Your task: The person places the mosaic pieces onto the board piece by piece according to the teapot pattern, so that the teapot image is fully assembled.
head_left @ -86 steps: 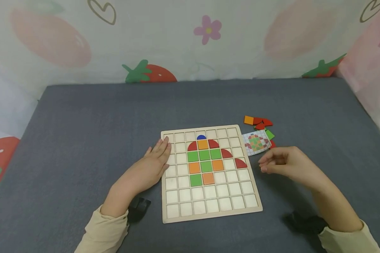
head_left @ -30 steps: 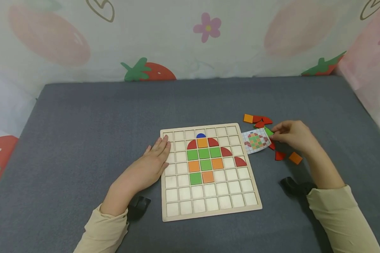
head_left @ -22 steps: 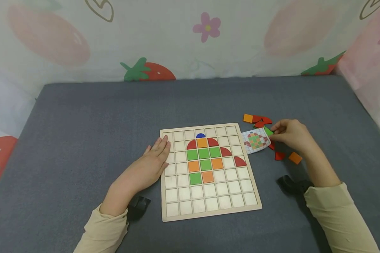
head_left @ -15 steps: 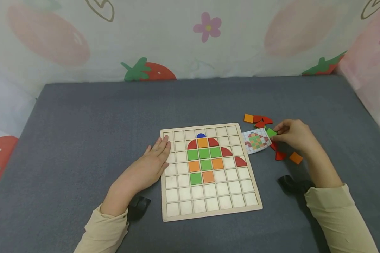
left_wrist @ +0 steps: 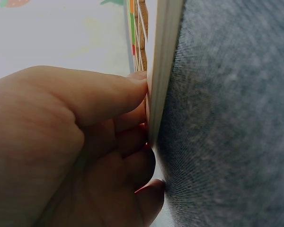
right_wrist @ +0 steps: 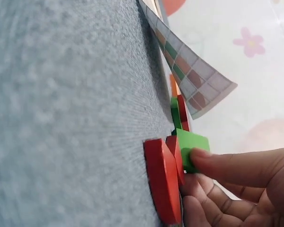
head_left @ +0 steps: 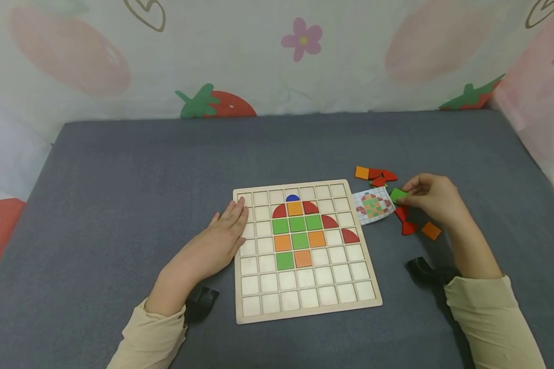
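Note:
A wooden grid board (head_left: 309, 313) lies on the grey cloth, with green, orange and red tiles and a blue half-round in its upper cells. My left hand (head_left: 217, 246) rests flat over the board's left edge, fingers extended; the left wrist view shows the thumb against the board's side (left_wrist: 163, 61). Off to the right, my right hand (head_left: 436, 197) pinches a green square tile (head_left: 397, 195) between thumb and fingers. In the right wrist view this green tile (right_wrist: 191, 142) is tilted up beside red pieces (right_wrist: 162, 179). The pattern card (head_left: 373, 206) lies against the board's right edge, its outer end curled up.
Beyond the card sit an orange square (head_left: 362, 172) and several red pieces (head_left: 388, 176), one overlapping a green piece. Nearer me are a red piece (head_left: 409, 228) and another orange square (head_left: 431, 230). A printed curtain (head_left: 341, 77) hangs behind the table.
My right hand has gone from beside the board to the loose pieces, and has drawn the green tile out from beside the card. A red piece and an orange square now show there. The left hand stays put.

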### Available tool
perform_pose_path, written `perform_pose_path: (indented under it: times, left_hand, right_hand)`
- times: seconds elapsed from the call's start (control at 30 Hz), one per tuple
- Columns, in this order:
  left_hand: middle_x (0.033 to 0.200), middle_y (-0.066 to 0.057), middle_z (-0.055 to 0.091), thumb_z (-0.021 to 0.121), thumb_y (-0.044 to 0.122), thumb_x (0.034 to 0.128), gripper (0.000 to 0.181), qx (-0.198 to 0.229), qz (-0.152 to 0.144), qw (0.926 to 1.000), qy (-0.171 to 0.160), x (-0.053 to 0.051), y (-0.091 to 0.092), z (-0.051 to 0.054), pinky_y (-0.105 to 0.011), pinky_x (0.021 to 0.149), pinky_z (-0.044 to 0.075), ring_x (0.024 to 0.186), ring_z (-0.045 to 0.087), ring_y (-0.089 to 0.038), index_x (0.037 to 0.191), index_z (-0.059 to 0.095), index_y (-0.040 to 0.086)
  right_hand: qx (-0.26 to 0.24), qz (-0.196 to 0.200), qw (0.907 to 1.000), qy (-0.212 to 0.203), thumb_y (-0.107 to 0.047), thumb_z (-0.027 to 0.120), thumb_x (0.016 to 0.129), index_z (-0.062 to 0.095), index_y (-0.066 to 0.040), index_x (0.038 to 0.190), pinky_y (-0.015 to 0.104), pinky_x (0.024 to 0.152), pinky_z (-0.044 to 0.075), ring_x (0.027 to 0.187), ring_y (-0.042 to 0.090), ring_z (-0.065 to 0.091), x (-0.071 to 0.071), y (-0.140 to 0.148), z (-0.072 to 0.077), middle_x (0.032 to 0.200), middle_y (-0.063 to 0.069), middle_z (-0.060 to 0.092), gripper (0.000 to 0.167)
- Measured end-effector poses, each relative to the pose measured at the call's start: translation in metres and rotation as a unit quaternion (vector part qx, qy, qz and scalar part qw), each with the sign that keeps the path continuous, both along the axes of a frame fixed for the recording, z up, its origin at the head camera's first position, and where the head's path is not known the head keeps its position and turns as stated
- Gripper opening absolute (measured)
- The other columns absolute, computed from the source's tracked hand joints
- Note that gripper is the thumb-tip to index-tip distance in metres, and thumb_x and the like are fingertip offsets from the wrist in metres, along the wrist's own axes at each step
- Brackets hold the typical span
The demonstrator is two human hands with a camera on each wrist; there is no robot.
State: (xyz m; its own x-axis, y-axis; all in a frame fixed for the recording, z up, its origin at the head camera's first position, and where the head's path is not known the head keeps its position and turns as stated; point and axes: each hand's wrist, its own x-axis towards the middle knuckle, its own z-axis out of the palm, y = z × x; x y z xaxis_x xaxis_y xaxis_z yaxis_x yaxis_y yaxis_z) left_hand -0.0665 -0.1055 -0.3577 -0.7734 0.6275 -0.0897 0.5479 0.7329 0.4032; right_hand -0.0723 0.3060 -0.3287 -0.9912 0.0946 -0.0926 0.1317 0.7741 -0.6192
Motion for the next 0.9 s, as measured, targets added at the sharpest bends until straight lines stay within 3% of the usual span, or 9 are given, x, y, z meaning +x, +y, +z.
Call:
perform_pose_path:
  times: [0.27, 0.63, 0.9]
  left_hand:
    - [0.152, -0.024, 0.019, 0.048, 0.012, 0.0981, 0.053, 0.001, -0.001, 1.0000, 0.000, -0.001, 0.000, -0.001, -0.052, 0.110, 0.021, 0.140, 0.016, -0.036, 0.142, 0.030, -0.011]
    - [0.152, -0.023, 0.018, 0.048, 0.012, 0.0982, 0.053, -0.001, 0.000, 1.0000, -0.001, 0.000, -0.001, 0.000, -0.051, 0.110, 0.020, 0.141, 0.015, -0.035, 0.142, 0.029, -0.011]
    - [0.152, -0.023, 0.018, 0.048, 0.012, 0.0984, 0.053, -0.002, 0.002, 1.0000, -0.003, 0.000, 0.000, 0.000, -0.052, 0.110, 0.020, 0.141, 0.015, -0.035, 0.142, 0.029, -0.011]
  right_hand:
    - [-0.048, -0.008, 0.9984, 0.028, -0.001, 0.067, 0.086, 0.059, 0.011, 0.103, 0.019, 0.059, 0.050, 0.065, 0.000, 0.056, 0.003, 0.004, 0.000, 0.082, 0.007, 0.062, 0.022]
    - [-0.097, -0.048, 0.9918, 0.069, -0.004, 0.065, 0.088, 0.060, 0.010, 0.105, 0.017, 0.063, 0.050, 0.068, 0.000, 0.059, 0.007, -0.003, 0.011, 0.078, -0.014, 0.061, 0.023]
    - [-0.111, -0.063, 0.9887, 0.079, -0.007, 0.066, 0.088, 0.061, 0.007, 0.106, 0.019, 0.066, 0.052, 0.070, 0.001, 0.061, 0.012, -0.013, 0.022, 0.078, -0.017, 0.060, 0.023]
